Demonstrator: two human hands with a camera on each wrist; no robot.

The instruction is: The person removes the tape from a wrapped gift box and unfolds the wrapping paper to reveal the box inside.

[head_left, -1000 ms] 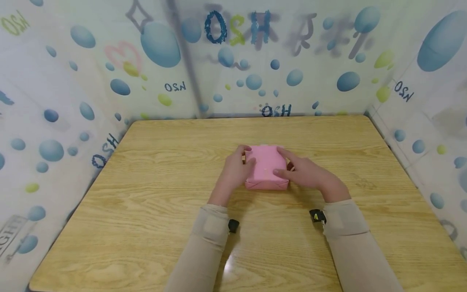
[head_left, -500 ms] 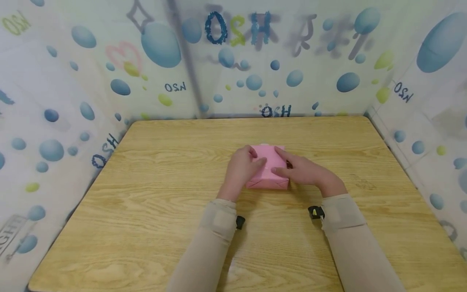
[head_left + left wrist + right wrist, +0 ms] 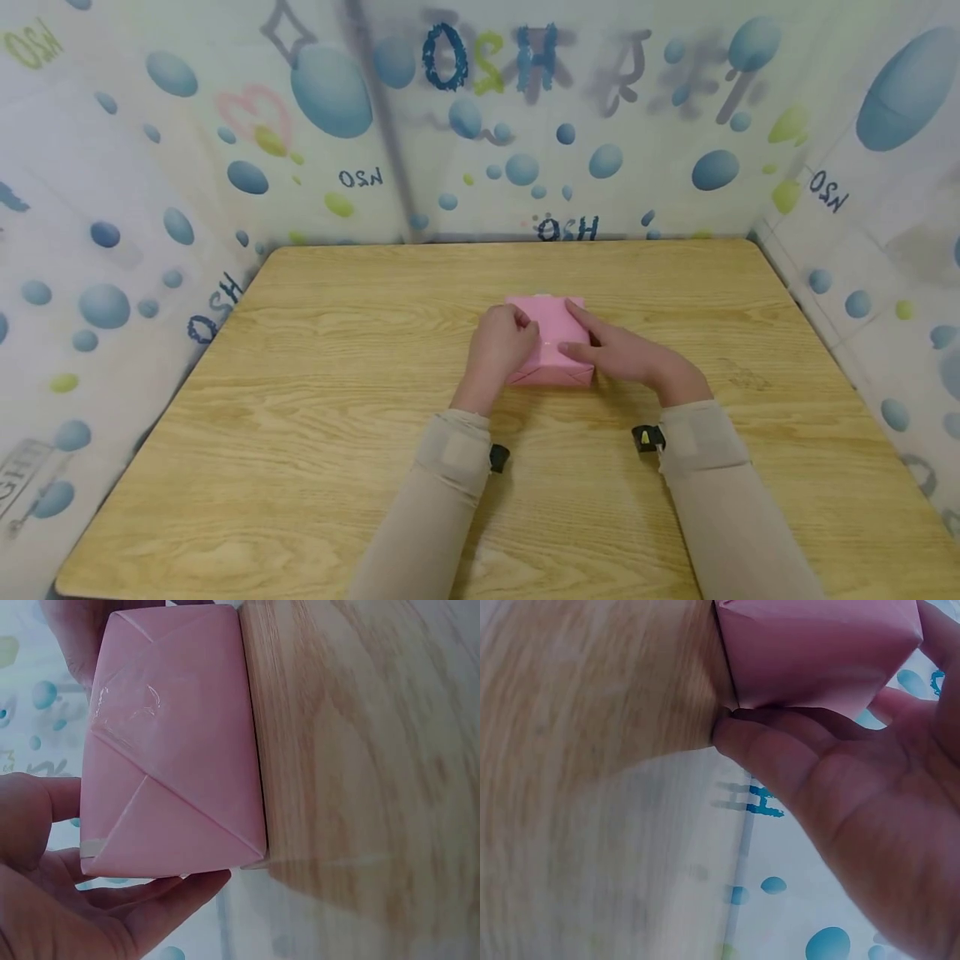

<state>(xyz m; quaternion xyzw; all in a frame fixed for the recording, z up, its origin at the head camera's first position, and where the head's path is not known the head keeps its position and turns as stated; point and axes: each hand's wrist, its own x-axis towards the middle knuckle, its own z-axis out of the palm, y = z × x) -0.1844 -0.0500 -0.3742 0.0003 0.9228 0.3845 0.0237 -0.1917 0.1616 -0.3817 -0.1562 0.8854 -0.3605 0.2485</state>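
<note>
A pink package [image 3: 550,333], boxy and creased at its folded end [image 3: 551,376], sits flat on the wood-grain tabletop [image 3: 322,375] between two bare hands, a little beyond the tabletop's middle toward twelve o'clock. At nine o'clock, the left hand [image 3: 501,348] grips the package's upper edge, thumb at the top and fingers [image 3: 180,906] bent down the side; whether the thumb also pinches a loose bit of wrapping cannot be told. At three o'clock, the right hand [image 3: 628,354] holds the opposite side, thumb on the top face, fingers [image 3: 769,746] low along the wall. Crisp corners suggest a fairly stiff body, probably light, in smooth wrapping that may slip under dry fingers and could dent or tear at its folds. The steadiest hold looks to be low on the nine and three o'clock walls, away from the glossy clear tape [image 3: 142,705] on the six o'clock end and the pale strip [image 3: 93,848] near its corner.
</note>
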